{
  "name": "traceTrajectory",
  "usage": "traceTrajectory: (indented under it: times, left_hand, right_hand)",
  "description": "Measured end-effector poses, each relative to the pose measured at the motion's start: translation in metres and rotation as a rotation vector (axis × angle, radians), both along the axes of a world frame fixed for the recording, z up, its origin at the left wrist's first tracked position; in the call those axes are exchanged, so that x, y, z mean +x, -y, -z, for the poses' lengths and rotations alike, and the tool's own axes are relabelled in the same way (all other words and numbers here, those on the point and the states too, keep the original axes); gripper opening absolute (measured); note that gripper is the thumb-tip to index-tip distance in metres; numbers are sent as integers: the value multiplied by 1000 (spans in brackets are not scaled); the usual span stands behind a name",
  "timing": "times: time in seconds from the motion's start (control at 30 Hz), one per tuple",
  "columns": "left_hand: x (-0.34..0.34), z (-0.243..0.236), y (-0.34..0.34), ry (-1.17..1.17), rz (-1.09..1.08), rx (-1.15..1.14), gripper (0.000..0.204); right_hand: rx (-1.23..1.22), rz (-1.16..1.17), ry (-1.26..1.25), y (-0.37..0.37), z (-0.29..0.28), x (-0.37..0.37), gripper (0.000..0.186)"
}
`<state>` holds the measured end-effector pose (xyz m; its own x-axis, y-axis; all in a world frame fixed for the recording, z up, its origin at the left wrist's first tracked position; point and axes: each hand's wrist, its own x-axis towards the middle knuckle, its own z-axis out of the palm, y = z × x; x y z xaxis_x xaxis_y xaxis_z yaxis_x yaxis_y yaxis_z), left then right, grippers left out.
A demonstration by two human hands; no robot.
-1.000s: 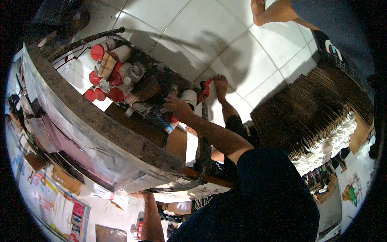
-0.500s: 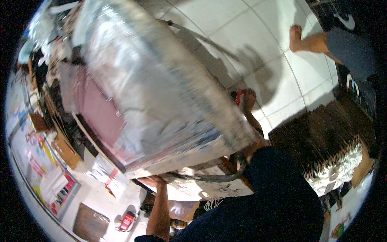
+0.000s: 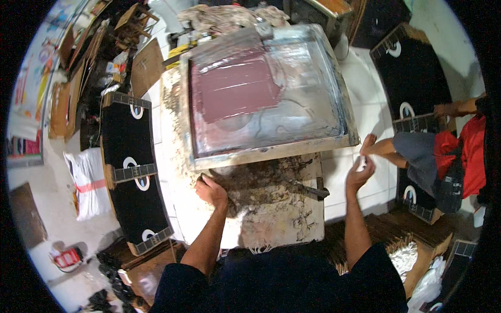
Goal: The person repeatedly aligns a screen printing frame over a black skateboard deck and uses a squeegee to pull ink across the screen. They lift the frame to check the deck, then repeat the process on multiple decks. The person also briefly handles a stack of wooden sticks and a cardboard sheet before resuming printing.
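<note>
A screen-printing frame [image 3: 276, 156] lies tilted over a stained worktable [image 3: 282, 224] in front of me. Thick maroon ink [image 3: 235, 86] covers the left part of its mesh. Just below the frame's near left corner is my left hand [image 3: 211, 192], its fingers curled in beside a dark bar; what they grip, if anything, is hidden. My right hand [image 3: 360, 175] is raised off the near right corner, apart from the frame, with its fingers bent together. Something white shows between those fingers, too small to name. A dark bar [image 3: 308, 189] sticks out at the table's right side.
Black printed sheets [image 3: 128, 135] lie along the left, and more black sheets [image 3: 409, 68] are at the right. A person in red [image 3: 472, 156] stands there, one hand on a sheet. Stacked brown cardboard [image 3: 334, 229] is near my right arm. Crumpled cloth [image 3: 229, 18] sits behind the frame.
The frame has come down from a steep, raised tilt to a flatter position over the table. My right hand, hidden behind the frame's right side before, now shows clear of it.
</note>
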<state>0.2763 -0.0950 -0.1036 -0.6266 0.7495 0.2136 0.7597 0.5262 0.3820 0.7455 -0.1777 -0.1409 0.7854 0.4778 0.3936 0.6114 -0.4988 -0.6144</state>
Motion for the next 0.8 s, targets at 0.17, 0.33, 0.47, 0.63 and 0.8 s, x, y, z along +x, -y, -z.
traceTrajectory:
  times: [0.17,0.33,0.47,0.63,0.8]
  left_hand:
    - [-18,-43,-35,1442,-279,356,71]
    - [-36,-83,-60,1894,-290,289,76]
    - [-32,-91,-61,1942,-341,273,77]
    - [-24,-92,-63,1934,-283,301,72]
    - [-25,-138,-65,1945,-216,303,66]
  right_hand:
    - [11,-760,-197,-15,-80,-178,34]
    - [-227,-778,-295,-7,-83,-206,31]
    - [-395,-607,-261,35,-93,-95,34]
    - [-672,-648,-62,30,-135,-24,44]
    - [-97,-945,84,-91,-182,-133,30]
